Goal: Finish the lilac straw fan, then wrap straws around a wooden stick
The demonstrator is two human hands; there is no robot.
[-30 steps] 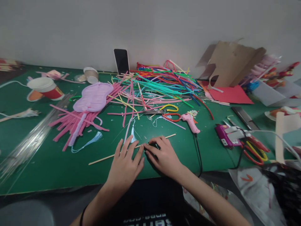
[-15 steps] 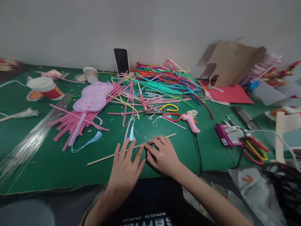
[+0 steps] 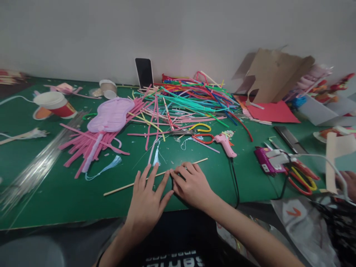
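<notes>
A thin wooden stick lies slantwise on the green table. My left hand rests across it palm down, fingers spread and fingertips on or just past the stick. Close by, my right hand has its fingers bent together over the stick, and its fingertips almost meet the left index finger. The part of the stick under the hands is hidden. Just beyond the left fingers lies a light blue tassel. A pink glue gun and scissors with yellow and red handles lie past the right hand.
Pipe cleaners are heaped at the back near a standing phone. A lilac fan-shaped piece lies on pink strips at left, near a paper cup. At right are a purple power adapter and another person's hand.
Another person's hand has come into view at the right edge. My left hand has barely shifted, and the stick lies as before.
</notes>
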